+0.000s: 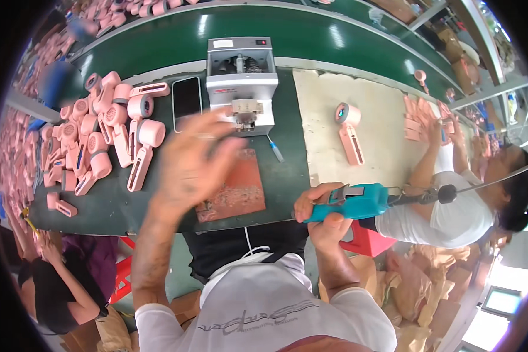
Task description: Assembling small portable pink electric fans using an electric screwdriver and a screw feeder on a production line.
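My right hand is wrapped round a teal electric screwdriver, held sideways over the table's front edge; a cable runs from it to the right. My left hand, blurred by motion, has its thumb and fingers apart, with nothing visible in it. Its fingertips are beside the front of a grey screw feeder. Below that hand lies a reddish worn mat, partly covered by it. A pink handheld fan lies on the pale sheet to the right.
A heap of pink fans covers the table's left side. Next to the feeder lie a phone and a small blue-handled screwdriver. Beyond runs a green conveyor belt. Co-workers sit at right and left.
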